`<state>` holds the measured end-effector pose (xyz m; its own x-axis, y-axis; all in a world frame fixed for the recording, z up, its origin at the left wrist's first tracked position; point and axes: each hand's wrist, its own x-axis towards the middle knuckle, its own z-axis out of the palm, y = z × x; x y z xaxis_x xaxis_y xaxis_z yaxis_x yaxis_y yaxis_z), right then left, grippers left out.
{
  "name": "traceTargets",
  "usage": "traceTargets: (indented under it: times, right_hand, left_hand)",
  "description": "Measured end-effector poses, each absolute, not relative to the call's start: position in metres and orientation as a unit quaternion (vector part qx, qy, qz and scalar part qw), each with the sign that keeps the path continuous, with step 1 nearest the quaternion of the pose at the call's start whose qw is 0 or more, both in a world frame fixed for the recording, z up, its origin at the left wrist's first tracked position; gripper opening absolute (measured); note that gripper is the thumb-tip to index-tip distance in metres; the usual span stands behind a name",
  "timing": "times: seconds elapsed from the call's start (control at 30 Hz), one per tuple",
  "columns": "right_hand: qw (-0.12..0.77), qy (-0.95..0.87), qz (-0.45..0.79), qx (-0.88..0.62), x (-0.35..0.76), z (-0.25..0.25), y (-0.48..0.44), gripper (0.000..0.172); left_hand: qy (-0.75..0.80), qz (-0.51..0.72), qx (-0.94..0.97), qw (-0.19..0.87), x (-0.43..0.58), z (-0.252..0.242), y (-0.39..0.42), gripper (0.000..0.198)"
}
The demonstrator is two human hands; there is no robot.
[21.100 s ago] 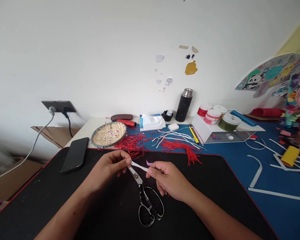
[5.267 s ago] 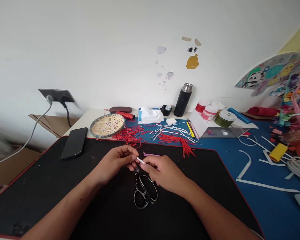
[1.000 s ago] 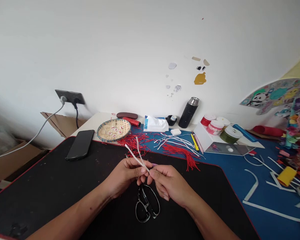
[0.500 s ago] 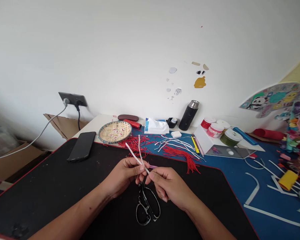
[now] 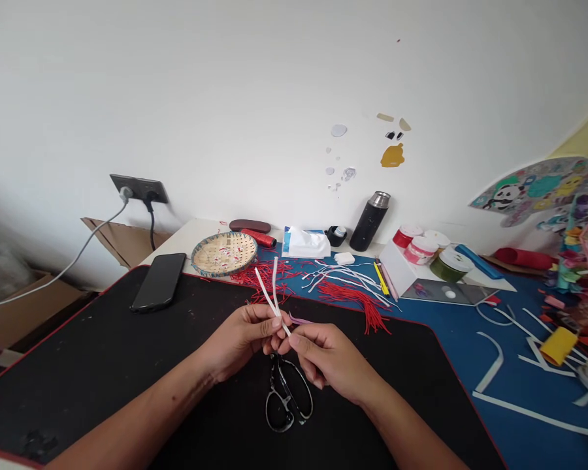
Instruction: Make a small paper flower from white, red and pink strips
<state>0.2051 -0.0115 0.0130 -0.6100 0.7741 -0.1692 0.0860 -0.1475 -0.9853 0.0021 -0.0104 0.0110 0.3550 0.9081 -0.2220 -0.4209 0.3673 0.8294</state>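
Left hand (image 5: pixel 247 334) and right hand (image 5: pixel 326 356) were pinched closed on white strands (image 5: pixel 268 294) above the scissors (image 5: pixel 273 391); markings (image 5: pixel 421 256) on pink jar (image 5: pixel 414 254) were illegible.

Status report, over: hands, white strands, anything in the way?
Left hand and right hand both pinching white strands. Upper ends splayed apart. Scissors close by on black mat, possibly in the way.
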Motion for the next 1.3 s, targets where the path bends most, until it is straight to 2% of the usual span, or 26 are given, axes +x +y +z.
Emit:
traceTargets:
  times: [0.2, 0.47, 0.77, 1.1, 1.3]
  right_hand:
    - [0.294, -0.603, 0.630, -0.390, 0.2067, 0.0176, -0.0089, 0.047]
    - [0.337, -0.599, 0.612, -0.392, 0.2049, 0.0199, -0.0093, 0.042]
    - [0.306, -0.604, 0.622, -0.392, 0.2007, 0.0202, -0.0132, 0.037]
    - [0.329, -0.552, 0.642, -0.418, 0.2022, 0.0212, -0.0097, 0.045]
    - [0.337, -0.557, 0.634, -0.417, 0.2009, 0.0214, -0.0096, 0.048]
  left_hand:
    - [0.356, 0.429, 0.351, 0.752, -0.0053, 0.0166, -0.0098, 0.034]
    - [0.397, 0.298, 0.396, 0.772, -0.0034, 0.0146, -0.0140, 0.037]
    - [0.401, 0.199, 0.441, 0.778, 0.0041, 0.0140, -0.0161, 0.036]
    - [0.370, 0.289, 0.432, 0.770, 0.0011, 0.0121, -0.0176, 0.038]
    - [0.354, 0.263, 0.406, 0.800, 0.0011, 0.0125, -0.0171, 0.038]
